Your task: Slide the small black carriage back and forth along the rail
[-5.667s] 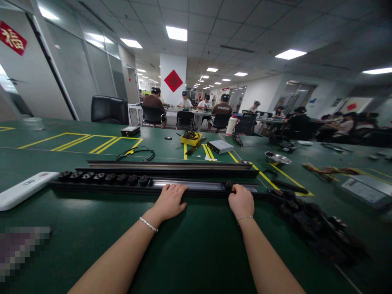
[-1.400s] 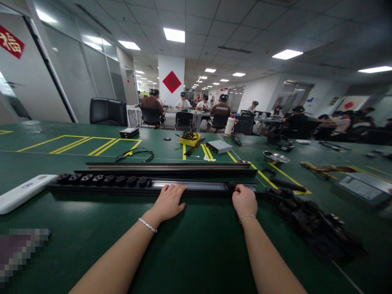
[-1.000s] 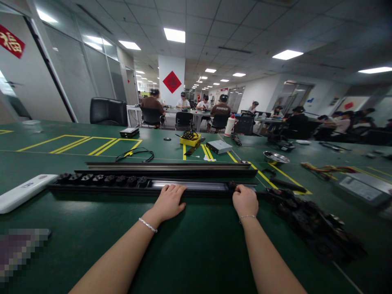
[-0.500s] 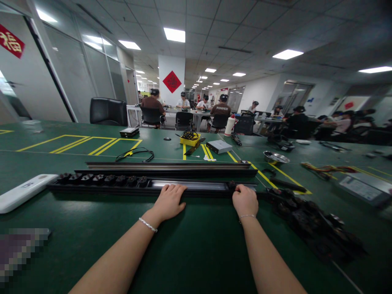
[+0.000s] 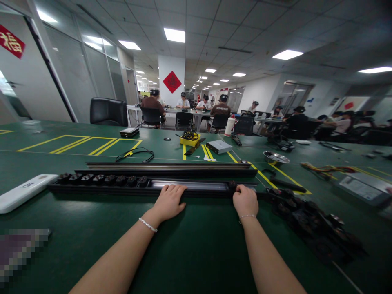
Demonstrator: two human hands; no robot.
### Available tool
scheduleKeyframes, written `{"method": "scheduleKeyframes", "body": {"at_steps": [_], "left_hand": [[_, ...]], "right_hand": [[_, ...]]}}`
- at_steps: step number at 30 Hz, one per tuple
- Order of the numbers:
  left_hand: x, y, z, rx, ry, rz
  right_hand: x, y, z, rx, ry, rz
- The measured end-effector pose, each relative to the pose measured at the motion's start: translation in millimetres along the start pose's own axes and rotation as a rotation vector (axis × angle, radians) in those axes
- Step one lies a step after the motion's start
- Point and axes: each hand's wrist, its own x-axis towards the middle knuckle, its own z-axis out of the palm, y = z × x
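A long black rail (image 5: 101,189) lies across the green table, with several black modules (image 5: 110,179) in a row along its left part. The middle of its channel shows bare silvery metal. My left hand (image 5: 169,201) rests on the near edge of the rail, its fingertips over the channel and its thumb out to the right. Near the rail's right end, my right hand (image 5: 246,200) is closed by a small black module (image 5: 232,185); its fingertips are partly hidden. Behind the rail lies a second long black strip (image 5: 168,166).
A heap of black modules (image 5: 315,224) lies at the right. A white case (image 5: 26,192) is at the left. Farther back are a yellow box (image 5: 190,141), a grey box (image 5: 219,146), a metal bowl (image 5: 276,157) and a power supply (image 5: 364,188). People sit at tables beyond.
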Motion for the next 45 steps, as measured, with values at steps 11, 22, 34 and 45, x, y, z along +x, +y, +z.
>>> {"method": "scheduleKeyframes", "body": {"at_steps": [11,22,34,45], "left_hand": [[0.7,-0.4,2.6,0.014,0.013,0.001],[1.4,-1.8,4.2,-0.001,0.026,0.006],[0.7,-1.5,3.8,0.019,0.035,0.019],[0.4,-0.8,3.1,0.003,0.029,0.007]], "right_hand": [[0.2,-1.0,-0.4,-0.059,0.028,-0.001],[-0.6,0.3,1.3,-0.039,0.059,0.019],[0.6,5.0,1.6,-0.022,0.020,0.022],[0.7,6.0,2.8,0.000,0.035,0.035]]}}
